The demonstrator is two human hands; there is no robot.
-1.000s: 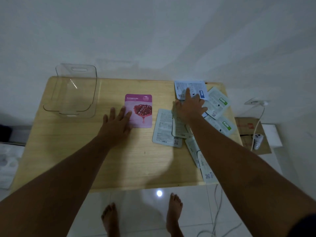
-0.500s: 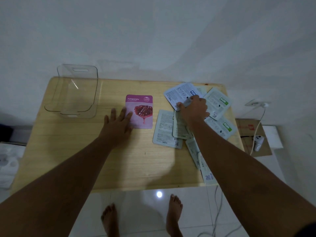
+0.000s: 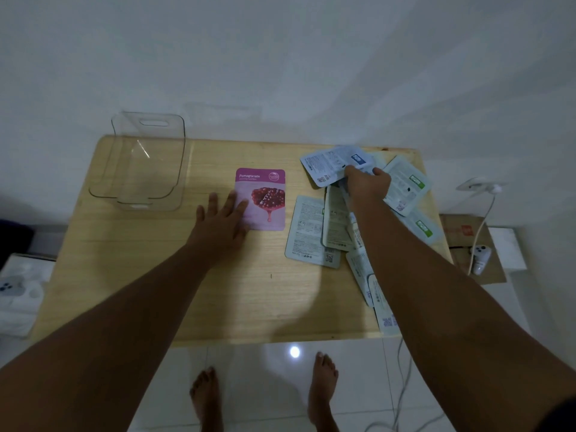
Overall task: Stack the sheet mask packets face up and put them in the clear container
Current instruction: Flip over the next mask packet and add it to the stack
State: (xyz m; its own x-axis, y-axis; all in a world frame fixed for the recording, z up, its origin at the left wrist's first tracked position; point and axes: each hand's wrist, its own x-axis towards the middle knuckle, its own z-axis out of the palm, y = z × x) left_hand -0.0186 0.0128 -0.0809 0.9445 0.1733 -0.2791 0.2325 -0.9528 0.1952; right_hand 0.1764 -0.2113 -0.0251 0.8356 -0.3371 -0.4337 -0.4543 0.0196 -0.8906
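Observation:
A pink pomegranate packet [image 3: 265,194] lies face up near the middle of the wooden table [image 3: 156,275]. My left hand [image 3: 221,222] rests flat with its fingertips on that packet's left edge. Several pale packets [image 3: 307,232] lie face down in a loose heap at the right. My right hand [image 3: 367,185] pinches a blue-tagged packet [image 3: 330,165], back side up, lifted off the heap at the far right. The clear container [image 3: 146,163] stands empty at the table's far left corner.
A white wall runs right behind the table. On the right, a cardboard piece [image 3: 473,244] carries a small white device [image 3: 480,257] on a white cable. A white box [image 3: 18,291] sits on the floor at the left. My bare feet [image 3: 265,397] stand below the table's front edge.
My right hand closed on the blue-tagged packet at the far edge, lifted it off the heap and turned it toward the left. My left hand stayed on the pink packet.

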